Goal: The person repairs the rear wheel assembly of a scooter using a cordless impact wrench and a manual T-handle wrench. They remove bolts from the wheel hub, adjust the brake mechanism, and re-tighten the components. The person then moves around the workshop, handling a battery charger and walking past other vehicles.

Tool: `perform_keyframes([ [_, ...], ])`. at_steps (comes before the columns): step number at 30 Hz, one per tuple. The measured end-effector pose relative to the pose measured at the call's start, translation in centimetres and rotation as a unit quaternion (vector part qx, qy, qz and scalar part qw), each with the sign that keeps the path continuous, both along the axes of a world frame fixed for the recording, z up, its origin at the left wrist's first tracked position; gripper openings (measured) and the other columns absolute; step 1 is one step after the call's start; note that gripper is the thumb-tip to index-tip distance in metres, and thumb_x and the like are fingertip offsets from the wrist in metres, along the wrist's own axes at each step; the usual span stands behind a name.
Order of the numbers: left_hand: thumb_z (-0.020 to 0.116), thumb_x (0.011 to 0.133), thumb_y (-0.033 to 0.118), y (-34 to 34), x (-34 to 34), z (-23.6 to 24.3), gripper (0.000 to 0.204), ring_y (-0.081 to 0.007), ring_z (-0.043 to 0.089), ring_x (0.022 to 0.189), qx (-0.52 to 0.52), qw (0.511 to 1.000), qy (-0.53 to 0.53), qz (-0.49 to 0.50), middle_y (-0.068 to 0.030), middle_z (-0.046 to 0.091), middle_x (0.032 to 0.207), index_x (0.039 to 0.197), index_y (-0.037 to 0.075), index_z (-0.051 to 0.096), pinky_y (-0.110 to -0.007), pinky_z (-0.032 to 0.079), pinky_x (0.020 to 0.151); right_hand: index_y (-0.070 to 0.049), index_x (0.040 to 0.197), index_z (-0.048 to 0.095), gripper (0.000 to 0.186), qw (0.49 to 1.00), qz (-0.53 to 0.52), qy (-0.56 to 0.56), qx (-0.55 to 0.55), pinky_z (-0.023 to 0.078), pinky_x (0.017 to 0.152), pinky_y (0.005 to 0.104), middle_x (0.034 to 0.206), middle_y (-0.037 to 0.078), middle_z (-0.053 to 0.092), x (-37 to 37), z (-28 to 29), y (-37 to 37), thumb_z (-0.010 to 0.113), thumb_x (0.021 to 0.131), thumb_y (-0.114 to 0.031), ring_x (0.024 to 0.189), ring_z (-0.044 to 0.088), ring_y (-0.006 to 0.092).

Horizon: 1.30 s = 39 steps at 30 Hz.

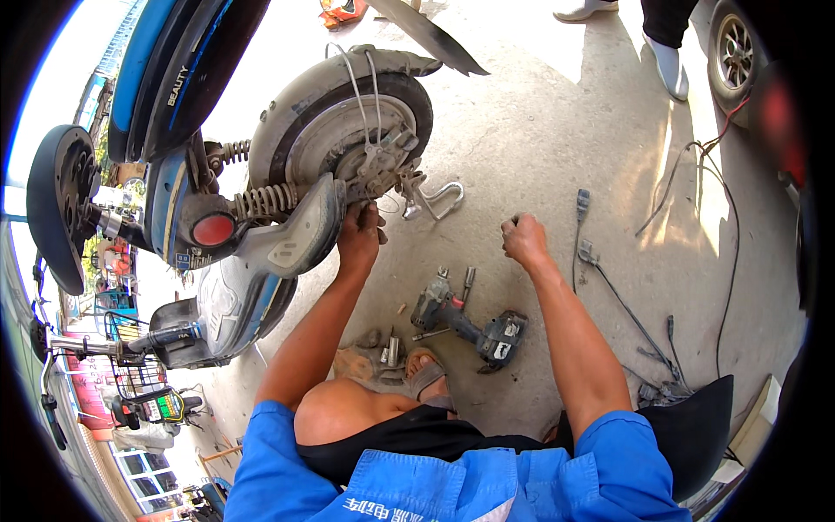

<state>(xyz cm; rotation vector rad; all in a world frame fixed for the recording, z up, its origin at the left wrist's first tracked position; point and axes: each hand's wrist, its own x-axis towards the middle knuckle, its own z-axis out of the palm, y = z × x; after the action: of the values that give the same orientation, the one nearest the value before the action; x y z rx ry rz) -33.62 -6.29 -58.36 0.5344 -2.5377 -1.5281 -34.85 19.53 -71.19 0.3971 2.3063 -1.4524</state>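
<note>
An electric scooter (248,296) fills the left side, with its dusty rear wheel (352,139) facing me. My left hand (361,239) reaches up to the wheel's axle area, fingers curled closed against the underside of the hub parts (374,178); what they grip is hidden. A thin wire loops just beside those fingertips. A bent metal stand (444,202) sticks out to the right of the axle. Apart from the scooter, my right hand (524,239) is held over the concrete floor with its fingers closed in a pinch. Anything inside it is too small to make out.
A cordless impact wrench (474,326) lies on the floor between my arms, near loose sockets (391,352). Dark cables with plugs (626,304) spread on the right. Another person's shoe (668,70) and a vehicle wheel (735,52) are at the far right.
</note>
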Motion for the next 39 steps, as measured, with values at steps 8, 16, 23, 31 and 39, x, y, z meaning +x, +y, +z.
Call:
perform_keyframes([
  [8, 0.055, 0.091, 0.024, -0.7, 3.1, -0.8, 0.03, -0.0123, 0.046, 0.039, -0.023, 0.994, -0.104, -0.033, -0.0049, 0.05, 0.051, 0.08, -0.004, 0.06, -0.027, 0.04, 0.042, 0.009, 0.083, 0.057, 0.029, 0.961, -0.083, -0.08, -0.253, 0.051, 0.049, 0.0322, 0.074, 0.015, 0.06, -1.3, 2.3, -2.1, 0.048, 0.085, -0.019, 0.058, 0.061, 0.019],
  [16, 0.047, 0.094, 0.026, 0.9, 5.2, -1.5, 0.035, -0.0199, 0.06, 0.084, 0.225, 0.947, -0.211, -0.094, -0.0117, 0.06, 0.093, 0.114, -0.003, 0.049, -0.036, 0.05, 0.08, 0.005, 0.086, 0.06, 0.029, 0.943, 0.194, -0.048, -0.267, 0.046, 0.063, 0.0353, 0.071, 0.012, 0.059, 1.1, 6.0, -9.0, 0.049, 0.083, -0.022, 0.066, 0.057, 0.0207],
  [23, 0.045, 0.096, 0.028, -0.4, 5.7, 1.0, 0.041, -0.0226, 0.058, 0.1, 0.283, 0.913, -0.285, -0.071, -0.0119, 0.057, 0.112, 0.123, -0.003, 0.045, -0.038, 0.047, 0.09, 0.005, 0.105, 0.058, 0.036, 0.947, 0.257, 0.037, -0.19, 0.048, 0.074, 0.0378, 0.082, 0.02, 0.065, 2.3, 5.5, -12.7, 0.058, 0.078, -0.019, 0.08, 0.064, 0.0301],
  [31, 0.056, 0.091, 0.022, -5.2, 10.0, 11.8, 0.035, -0.0172, 0.06, 0.089, 0.111, 0.913, -0.362, -0.152, -0.0118, 0.064, 0.098, 0.113, -0.006, 0.056, -0.03, 0.047, 0.082, 0.002, 0.099, 0.059, 0.034, 0.992, 0.12, -0.023, -0.034, 0.048, 0.077, 0.0417, 0.085, 0.025, 0.064, -0.9, 11.0, -9.0, 0.062, 0.073, -0.02, 0.085, 0.062, 0.037],
  [39, 0.06, 0.088, 0.019, -8.8, 15.2, 27.6, 0.03, -0.0202, 0.063, 0.088, -0.036, 0.95, -0.31, -0.022, -0.0146, 0.065, 0.096, 0.105, -0.005, 0.06, -0.031, 0.049, 0.079, 0.004, 0.085, 0.065, 0.022, 0.978, 0.195, -0.069, 0.016, 0.049, 0.067, 0.0362, 0.076, 0.02, 0.065, 3.0, 17.7, -7.9, 0.062, 0.073, -0.015, 0.073, 0.064, 0.0291],
])
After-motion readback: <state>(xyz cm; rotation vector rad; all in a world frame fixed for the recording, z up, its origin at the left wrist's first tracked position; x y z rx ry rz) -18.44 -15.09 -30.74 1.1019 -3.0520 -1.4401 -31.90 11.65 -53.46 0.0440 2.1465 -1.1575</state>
